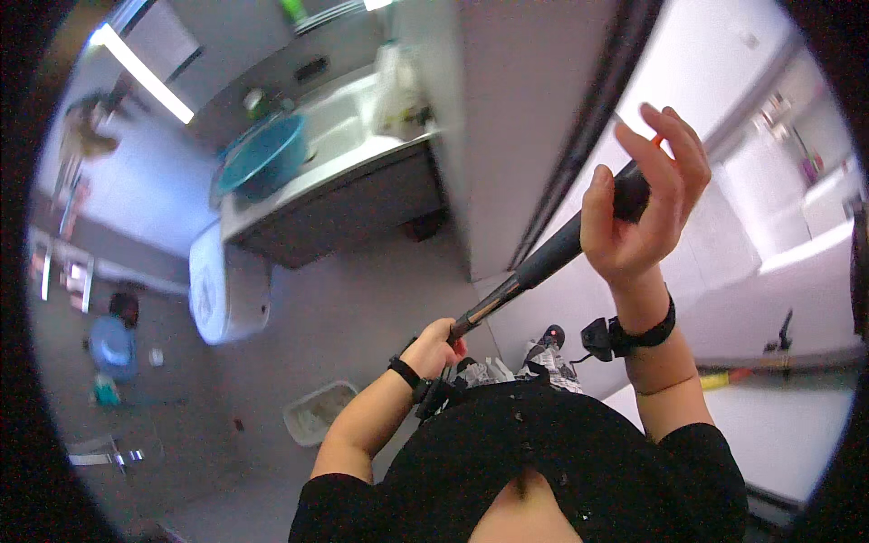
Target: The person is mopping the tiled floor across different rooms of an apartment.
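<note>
A long pole with a thick black grip slants from lower left to upper right before my body. It looks like a mop or broom handle, but its lower end is hidden. Lower down, my left hand is closed around the thin shaft. At the top, my right hand curls loosely round the end of the black grip, its fingers partly raised. A small orange bit shows by the right fingers. Dark bands with small attached devices sit on both wrists.
Ahead to the left, a blue basin stands on the sink counter. A white toilet is beside it. On the floor at left lies a pale tray. A wall edge and dark door frame rise close to the pole.
</note>
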### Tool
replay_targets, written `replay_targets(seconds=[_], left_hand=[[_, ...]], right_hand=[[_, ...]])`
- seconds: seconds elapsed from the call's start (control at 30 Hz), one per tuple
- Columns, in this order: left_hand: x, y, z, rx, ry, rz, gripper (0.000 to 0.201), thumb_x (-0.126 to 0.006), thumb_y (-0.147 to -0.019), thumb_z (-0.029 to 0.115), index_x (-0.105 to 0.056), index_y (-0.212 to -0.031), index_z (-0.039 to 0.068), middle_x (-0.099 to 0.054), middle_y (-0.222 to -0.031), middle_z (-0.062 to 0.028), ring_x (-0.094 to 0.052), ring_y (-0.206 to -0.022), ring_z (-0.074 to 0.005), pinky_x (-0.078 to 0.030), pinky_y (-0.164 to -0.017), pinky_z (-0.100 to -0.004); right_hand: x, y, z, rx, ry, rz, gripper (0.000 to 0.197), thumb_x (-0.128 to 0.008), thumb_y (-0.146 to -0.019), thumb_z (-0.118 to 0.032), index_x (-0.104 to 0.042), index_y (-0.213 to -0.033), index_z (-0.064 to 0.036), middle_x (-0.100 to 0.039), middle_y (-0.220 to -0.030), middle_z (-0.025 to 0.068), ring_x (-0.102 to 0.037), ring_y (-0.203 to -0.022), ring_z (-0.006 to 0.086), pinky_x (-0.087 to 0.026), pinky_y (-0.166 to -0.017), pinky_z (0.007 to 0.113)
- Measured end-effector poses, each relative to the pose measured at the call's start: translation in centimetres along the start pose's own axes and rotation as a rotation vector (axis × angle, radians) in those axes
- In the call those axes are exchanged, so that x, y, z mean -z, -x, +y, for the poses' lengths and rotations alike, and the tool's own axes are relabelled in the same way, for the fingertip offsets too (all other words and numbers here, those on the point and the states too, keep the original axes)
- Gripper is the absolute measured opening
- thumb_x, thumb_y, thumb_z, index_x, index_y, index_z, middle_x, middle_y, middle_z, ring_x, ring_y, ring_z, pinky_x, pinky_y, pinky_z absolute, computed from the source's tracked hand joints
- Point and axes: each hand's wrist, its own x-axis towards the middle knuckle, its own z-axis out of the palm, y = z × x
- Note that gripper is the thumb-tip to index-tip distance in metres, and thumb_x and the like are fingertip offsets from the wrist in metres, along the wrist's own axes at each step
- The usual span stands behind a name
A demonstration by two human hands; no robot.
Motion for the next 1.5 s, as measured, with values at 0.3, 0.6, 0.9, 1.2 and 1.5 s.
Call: replay_targets(seconds=[0.3, 0.6, 0.9, 1.2, 1.5], left_hand=[[-15.6, -7.7, 6.7, -0.042, -0.339, -0.532, 0.012, -0.056, -0.082, -0.004, -0.048, -0.085, 0.004, -0.044, -0.075, 0.0001, -0.047, -0.070, -0.0098, -0.045, -0.068, -0.0242], [-37.5, -20.2, 11.1, 0.375, 0.081, -0.465, 0.012, -0.057, -0.087, 0.007, -0.046, -0.084, 0.004, -0.043, -0.079, -0.0044, -0.047, -0.073, -0.0154, -0.047, -0.065, -0.0272], [-59.2, -32.8, 13.8, -0.335, -0.417, -1.116, 0.008, -0.058, -0.078, -0.001, -0.052, -0.081, 0.003, -0.048, -0.075, -0.0056, -0.048, -0.066, -0.0176, -0.049, -0.062, -0.0308], [-77.7, -38.3, 18.0, 0.064, -0.397, -0.958, 0.007, -0.048, -0.083, 0.006, -0.052, -0.088, 0.003, -0.056, -0.078, -0.0105, -0.056, -0.068, -0.0236, -0.051, -0.058, -0.0348], [-97.5, -53.3, 21.5, -0.415, -0.882, -1.347, 0.010, -0.051, -0.081, 0.006, -0.050, -0.089, 0.000, -0.054, -0.086, -0.0122, -0.056, -0.075, -0.0262, -0.052, -0.067, -0.0359]], right_hand=[[9.5, 0.5, 14.8, -0.306, -0.289, 0.276, 0.059, -0.053, -0.083, 0.002, -0.027, -0.135, -0.0040, -0.050, -0.121, 0.0214, -0.062, -0.099, 0.0277, -0.055, -0.081, 0.033], [19.1, -0.5, 27.3, -0.707, -0.589, 0.246, 0.047, -0.073, -0.080, -0.009, -0.043, -0.116, -0.0046, -0.059, -0.070, 0.0018, -0.057, -0.055, 0.0077, -0.050, -0.053, 0.021], [26.1, 10.4, 39.8, -1.152, -0.516, 0.066, 0.027, -0.074, -0.082, -0.025, -0.052, -0.074, -0.0100, -0.048, -0.059, -0.0036, -0.045, -0.052, 0.0033, -0.035, -0.047, 0.019], [32.6, 14.0, 53.2, -1.027, -0.465, 0.223, 0.025, -0.068, -0.086, -0.017, -0.048, -0.072, -0.0100, -0.046, -0.060, -0.0044, -0.039, -0.053, 0.0038, -0.032, -0.050, 0.020], [37.8, 17.3, 73.0, -1.009, -0.349, 0.254, 0.031, -0.066, -0.086, -0.014, -0.042, -0.068, -0.0092, -0.043, -0.057, -0.0015, -0.040, -0.054, 0.0074, -0.031, -0.051, 0.024]])
